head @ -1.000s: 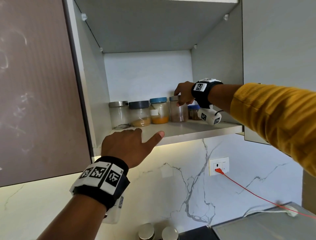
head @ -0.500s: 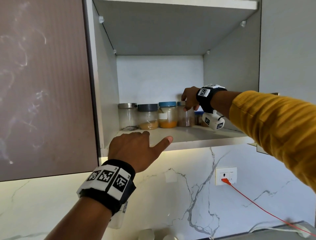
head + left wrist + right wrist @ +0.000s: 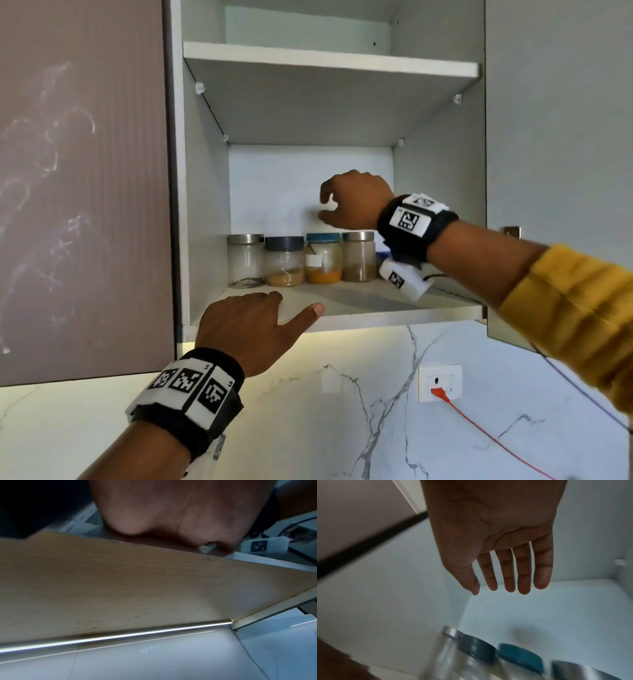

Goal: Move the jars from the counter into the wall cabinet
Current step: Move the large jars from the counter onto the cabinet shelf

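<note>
Several jars stand in a row at the back of the wall cabinet's lower shelf (image 3: 376, 308): a clear silver-lidded jar (image 3: 245, 260), a dark-lidded jar (image 3: 284, 263), a teal-lidded jar (image 3: 323, 260) and a brown-filled silver-lidded jar (image 3: 359, 258). A blue-lidded jar (image 3: 383, 255) is mostly hidden behind my right wrist. My right hand (image 3: 325, 209) hovers above the row and holds nothing; its fingers (image 3: 523, 574) are straight over the jar lids (image 3: 518, 654). My left hand (image 3: 253, 325) rests on the shelf's front edge with the thumb stretched out. Its palm (image 3: 163, 513) lies against the shelf edge and its fingers are hidden.
An upper shelf (image 3: 329, 63) spans the cabinet above. The brown cabinet door (image 3: 82, 188) stands open at the left, and a grey door (image 3: 555, 137) is at the right. Below, a wall socket (image 3: 440, 383) with a red cord sits on the marble backsplash.
My right hand has let go of the brown-filled silver-lidded jar and risen above the row, fingers straightening. The view has tilted upward. My left hand stays on the shelf edge.
</note>
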The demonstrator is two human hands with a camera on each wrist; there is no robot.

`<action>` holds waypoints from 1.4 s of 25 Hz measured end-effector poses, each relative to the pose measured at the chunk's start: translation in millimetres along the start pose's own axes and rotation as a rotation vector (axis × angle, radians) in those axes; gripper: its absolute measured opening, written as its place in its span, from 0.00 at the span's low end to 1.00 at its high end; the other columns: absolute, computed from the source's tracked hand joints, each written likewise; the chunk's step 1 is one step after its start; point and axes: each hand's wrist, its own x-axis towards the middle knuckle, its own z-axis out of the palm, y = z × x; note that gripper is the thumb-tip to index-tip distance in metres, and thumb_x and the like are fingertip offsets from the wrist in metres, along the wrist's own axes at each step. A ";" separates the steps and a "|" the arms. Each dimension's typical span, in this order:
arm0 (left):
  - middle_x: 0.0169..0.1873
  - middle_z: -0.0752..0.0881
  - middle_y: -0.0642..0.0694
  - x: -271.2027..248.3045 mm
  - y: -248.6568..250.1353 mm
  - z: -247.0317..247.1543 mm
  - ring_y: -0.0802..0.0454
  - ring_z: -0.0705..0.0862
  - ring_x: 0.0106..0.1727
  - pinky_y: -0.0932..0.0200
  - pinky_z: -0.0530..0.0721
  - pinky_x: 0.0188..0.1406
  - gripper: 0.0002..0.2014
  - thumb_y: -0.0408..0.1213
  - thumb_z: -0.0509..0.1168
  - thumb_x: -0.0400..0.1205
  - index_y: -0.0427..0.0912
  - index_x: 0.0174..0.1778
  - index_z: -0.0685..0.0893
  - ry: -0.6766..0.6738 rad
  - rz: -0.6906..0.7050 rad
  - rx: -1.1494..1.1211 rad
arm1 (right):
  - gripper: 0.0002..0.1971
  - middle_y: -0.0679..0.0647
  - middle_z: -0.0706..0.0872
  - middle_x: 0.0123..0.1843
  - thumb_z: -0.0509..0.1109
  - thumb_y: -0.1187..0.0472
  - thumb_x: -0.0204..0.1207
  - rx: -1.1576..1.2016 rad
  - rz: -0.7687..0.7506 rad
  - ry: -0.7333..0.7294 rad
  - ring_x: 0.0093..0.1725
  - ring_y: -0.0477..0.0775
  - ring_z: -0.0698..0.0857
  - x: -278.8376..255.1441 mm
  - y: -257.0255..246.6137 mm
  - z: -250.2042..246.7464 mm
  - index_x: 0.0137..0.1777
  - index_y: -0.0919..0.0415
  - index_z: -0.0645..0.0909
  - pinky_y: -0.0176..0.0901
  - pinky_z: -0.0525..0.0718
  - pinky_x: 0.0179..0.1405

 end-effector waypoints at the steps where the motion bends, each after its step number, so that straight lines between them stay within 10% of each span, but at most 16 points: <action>1: 0.60 0.90 0.56 -0.7 1.1 -1.0 0.53 0.88 0.58 0.53 0.80 0.51 0.53 0.85 0.28 0.69 0.56 0.63 0.85 -0.003 -0.011 -0.009 | 0.21 0.50 0.90 0.62 0.69 0.37 0.78 0.034 -0.030 0.046 0.60 0.57 0.88 -12.2 -11.8 -7.8 0.66 0.45 0.85 0.47 0.79 0.50; 7: 0.57 0.91 0.58 -14.9 2.9 -10.2 0.54 0.89 0.54 0.54 0.86 0.53 0.42 0.81 0.39 0.77 0.58 0.64 0.86 0.071 0.008 -0.173 | 0.22 0.43 0.89 0.61 0.67 0.36 0.81 0.278 -0.127 0.238 0.60 0.50 0.87 -117.0 -67.6 -44.1 0.71 0.41 0.83 0.47 0.84 0.54; 12: 0.59 0.90 0.59 -66.4 5.8 -17.8 0.58 0.86 0.58 0.61 0.81 0.57 0.17 0.56 0.65 0.83 0.55 0.65 0.84 0.476 0.242 -0.456 | 0.19 0.40 0.91 0.59 0.71 0.41 0.80 0.550 -0.136 0.418 0.57 0.46 0.88 -205.2 -83.9 -45.5 0.68 0.45 0.87 0.51 0.87 0.54; 16: 0.59 0.85 0.73 -134.9 -1.3 -3.5 0.72 0.82 0.61 0.74 0.76 0.62 0.13 0.55 0.66 0.84 0.63 0.63 0.83 0.356 0.283 -0.613 | 0.16 0.41 0.91 0.59 0.75 0.48 0.81 0.726 -0.093 0.427 0.58 0.45 0.89 -272.1 -91.4 -14.1 0.66 0.50 0.89 0.46 0.87 0.54; 27: 0.48 0.90 0.65 -281.5 -26.0 162.5 0.70 0.88 0.50 0.69 0.86 0.46 0.08 0.51 0.68 0.83 0.61 0.58 0.87 -0.356 0.033 -0.692 | 0.12 0.41 0.90 0.50 0.74 0.46 0.76 0.714 0.148 -0.252 0.50 0.46 0.88 -401.4 -161.6 222.0 0.58 0.44 0.86 0.44 0.88 0.49; 35: 0.50 0.90 0.64 -305.3 -47.5 216.9 0.69 0.87 0.52 0.64 0.88 0.57 0.10 0.48 0.69 0.85 0.60 0.62 0.87 -0.483 -0.125 -0.675 | 0.29 0.55 0.77 0.75 0.71 0.43 0.80 0.534 0.182 -0.820 0.75 0.60 0.75 -419.4 -201.7 344.6 0.79 0.49 0.74 0.57 0.82 0.70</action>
